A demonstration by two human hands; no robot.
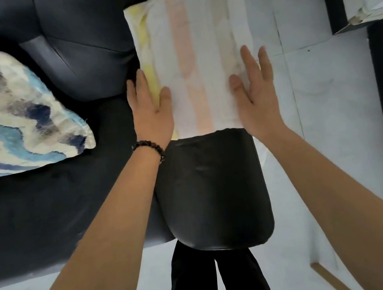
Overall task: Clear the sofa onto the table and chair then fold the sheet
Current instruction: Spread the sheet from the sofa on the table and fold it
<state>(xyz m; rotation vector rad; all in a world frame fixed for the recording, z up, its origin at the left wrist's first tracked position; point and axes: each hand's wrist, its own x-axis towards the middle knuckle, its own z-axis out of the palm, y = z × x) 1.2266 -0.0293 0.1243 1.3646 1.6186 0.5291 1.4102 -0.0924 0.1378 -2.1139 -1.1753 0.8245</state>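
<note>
Folded striped sheet [194, 56] — perhaps cotton

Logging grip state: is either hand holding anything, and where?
Nothing gripped: left hand and right hand press flat, fingers straight, on the long sides of the folded sheet, at its near end.

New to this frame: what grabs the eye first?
The folded striped sheet lying on the black sofa arm, centre frame, with the left hand and right hand flat against its two sides. Then the blue wavy-patterned pillow on the sofa seat at left.
</note>
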